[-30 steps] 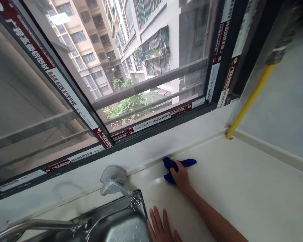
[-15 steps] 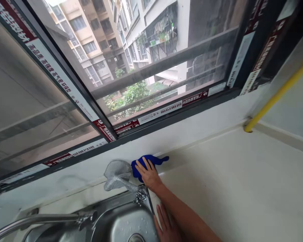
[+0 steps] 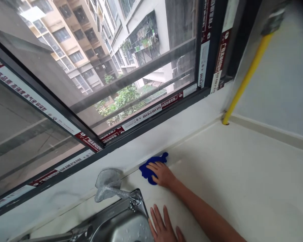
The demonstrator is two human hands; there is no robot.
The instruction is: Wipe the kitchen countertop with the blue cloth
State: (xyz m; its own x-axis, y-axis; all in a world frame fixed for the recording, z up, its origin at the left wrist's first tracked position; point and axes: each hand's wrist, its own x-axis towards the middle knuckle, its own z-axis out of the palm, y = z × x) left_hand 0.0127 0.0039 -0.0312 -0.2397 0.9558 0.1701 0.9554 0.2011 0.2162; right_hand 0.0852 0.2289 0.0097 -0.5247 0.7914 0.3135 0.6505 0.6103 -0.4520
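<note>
While your right hand (image 3: pixel 164 174) holds the blue cloth (image 3: pixel 145 170) beside the backsplash (image 3: pixel 193 137) with bent fingers, your left hand (image 3: pixel 164 228) lies, fingers spread, just beside the steel sink (image 3: pixel 127 228); countertop (image 3: pixel 232 174) stretches rightward past the yellow pipe (image 3: pixel 247 80).

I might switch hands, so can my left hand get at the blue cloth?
Probably yes: nothing seems to stand between your left hand and the blue cloth, though your right hand covers part of it.

A kitchen, from the steel sink (image 3: pixel 125 232), pale countertop (image 3: pixel 242 181), yellow pipe (image 3: pixel 247 79) and window (image 3: pixel 65 114) onto apartment blocks (image 3: pixel 84 40)
</note>
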